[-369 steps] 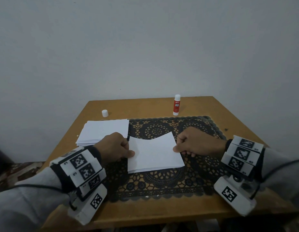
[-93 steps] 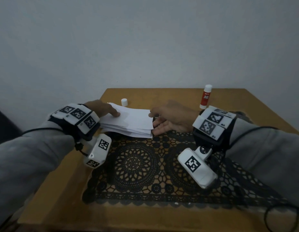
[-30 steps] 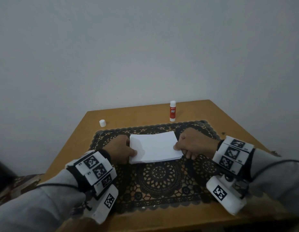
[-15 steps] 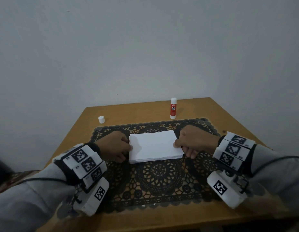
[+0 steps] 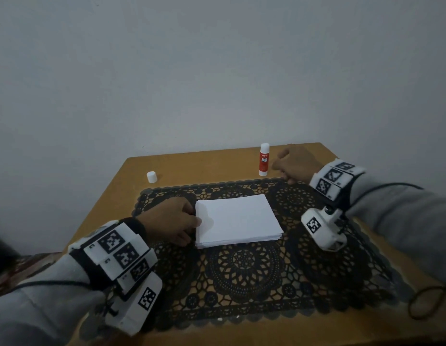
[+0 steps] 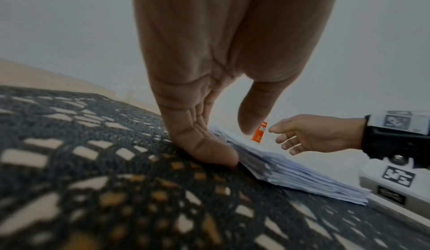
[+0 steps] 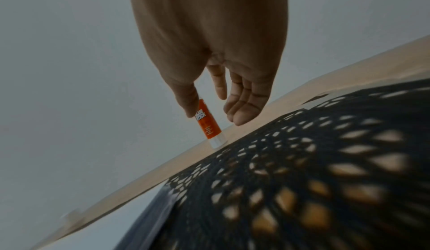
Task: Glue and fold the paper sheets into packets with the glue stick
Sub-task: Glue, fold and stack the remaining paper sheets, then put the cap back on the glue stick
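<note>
Right grip (image 5: 295, 163) hangs half-open beside the upright red-and-white glue stick (image 5: 264, 159), not touching; left grip (image 5: 175, 221) presses loosely on the white paper stack's (image 5: 238, 222) edge.

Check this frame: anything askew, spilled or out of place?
One oddity: a small white cap sits alone at the table's far left, well apart from the upright glue stick. The paper stack lies squared on the mat.
</note>
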`<control>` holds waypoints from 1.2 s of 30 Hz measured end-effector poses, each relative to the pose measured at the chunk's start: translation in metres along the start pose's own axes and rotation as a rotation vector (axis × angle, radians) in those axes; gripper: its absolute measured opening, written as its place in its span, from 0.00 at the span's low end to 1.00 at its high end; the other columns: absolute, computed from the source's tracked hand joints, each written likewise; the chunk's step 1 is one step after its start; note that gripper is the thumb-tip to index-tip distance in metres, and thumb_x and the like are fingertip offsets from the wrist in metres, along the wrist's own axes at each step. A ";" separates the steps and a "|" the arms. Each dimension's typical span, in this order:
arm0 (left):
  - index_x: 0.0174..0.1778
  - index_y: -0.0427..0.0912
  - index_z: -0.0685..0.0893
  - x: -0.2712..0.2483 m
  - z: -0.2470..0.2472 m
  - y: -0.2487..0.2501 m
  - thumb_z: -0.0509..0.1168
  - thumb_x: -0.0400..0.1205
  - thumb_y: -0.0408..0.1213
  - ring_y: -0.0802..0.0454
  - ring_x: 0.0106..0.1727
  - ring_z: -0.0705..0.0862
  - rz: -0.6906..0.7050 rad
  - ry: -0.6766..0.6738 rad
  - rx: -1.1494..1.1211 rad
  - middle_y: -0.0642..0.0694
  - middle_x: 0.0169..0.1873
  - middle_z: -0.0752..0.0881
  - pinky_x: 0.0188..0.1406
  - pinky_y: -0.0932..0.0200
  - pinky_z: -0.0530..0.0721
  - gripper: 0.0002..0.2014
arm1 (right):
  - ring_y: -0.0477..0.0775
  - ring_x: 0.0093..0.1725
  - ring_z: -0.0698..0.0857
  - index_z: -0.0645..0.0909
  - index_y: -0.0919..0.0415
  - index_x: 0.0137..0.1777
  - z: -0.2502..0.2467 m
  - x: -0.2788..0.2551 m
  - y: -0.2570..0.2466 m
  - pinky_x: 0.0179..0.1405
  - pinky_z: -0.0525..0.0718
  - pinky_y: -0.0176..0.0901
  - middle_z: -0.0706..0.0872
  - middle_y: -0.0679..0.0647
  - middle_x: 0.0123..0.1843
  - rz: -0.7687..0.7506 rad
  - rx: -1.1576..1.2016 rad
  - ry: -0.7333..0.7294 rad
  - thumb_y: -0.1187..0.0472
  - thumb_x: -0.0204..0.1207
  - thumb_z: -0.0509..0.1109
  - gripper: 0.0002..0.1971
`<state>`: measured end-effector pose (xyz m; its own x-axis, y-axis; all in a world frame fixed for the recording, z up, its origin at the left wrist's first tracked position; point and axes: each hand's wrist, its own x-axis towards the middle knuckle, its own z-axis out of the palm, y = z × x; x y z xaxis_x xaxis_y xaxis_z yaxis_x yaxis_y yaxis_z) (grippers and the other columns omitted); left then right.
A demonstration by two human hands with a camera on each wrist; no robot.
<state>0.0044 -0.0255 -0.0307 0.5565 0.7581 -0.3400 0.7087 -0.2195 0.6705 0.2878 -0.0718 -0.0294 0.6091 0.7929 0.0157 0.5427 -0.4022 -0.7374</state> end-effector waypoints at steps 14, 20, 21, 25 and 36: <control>0.63 0.43 0.73 0.007 -0.001 -0.007 0.64 0.84 0.37 0.47 0.40 0.88 -0.015 -0.028 -0.043 0.41 0.47 0.86 0.39 0.56 0.89 0.13 | 0.53 0.35 0.84 0.82 0.64 0.53 0.029 0.033 -0.005 0.42 0.88 0.49 0.87 0.57 0.45 -0.084 -0.163 0.017 0.57 0.78 0.73 0.11; 0.57 0.44 0.75 0.005 -0.005 0.000 0.65 0.83 0.40 0.58 0.38 0.81 0.223 0.371 0.049 0.49 0.41 0.83 0.30 0.69 0.75 0.10 | 0.48 0.31 0.87 0.82 0.64 0.48 0.027 -0.005 -0.025 0.32 0.86 0.41 0.89 0.56 0.41 -0.328 -0.049 -0.053 0.59 0.77 0.72 0.07; 0.57 0.44 0.75 0.004 -0.006 0.004 0.65 0.83 0.39 0.58 0.37 0.80 0.291 0.427 -0.026 0.48 0.39 0.83 0.30 0.69 0.73 0.09 | 0.47 0.29 0.88 0.81 0.63 0.49 0.028 -0.014 -0.030 0.30 0.87 0.39 0.89 0.56 0.41 -0.351 -0.007 -0.104 0.60 0.78 0.72 0.06; 0.57 0.43 0.77 0.004 -0.008 0.024 0.65 0.82 0.39 0.54 0.34 0.84 0.374 0.390 -0.291 0.44 0.39 0.85 0.33 0.60 0.77 0.10 | 0.56 0.33 0.89 0.80 0.66 0.54 0.030 -0.050 -0.047 0.35 0.91 0.49 0.88 0.60 0.43 -0.464 0.066 -0.225 0.59 0.79 0.72 0.11; 0.51 0.30 0.83 -0.014 0.012 0.040 0.66 0.82 0.35 0.52 0.33 0.83 0.445 0.212 -0.637 0.39 0.37 0.87 0.31 0.63 0.80 0.10 | 0.53 0.40 0.83 0.81 0.69 0.59 0.017 -0.102 -0.056 0.39 0.85 0.44 0.90 0.65 0.48 -0.381 0.241 -0.558 0.60 0.82 0.69 0.12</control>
<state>0.0298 -0.0523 -0.0067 0.5887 0.7966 0.1373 0.0209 -0.1848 0.9825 0.1858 -0.1223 -0.0007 -0.0188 0.9998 0.0009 0.4768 0.0098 -0.8789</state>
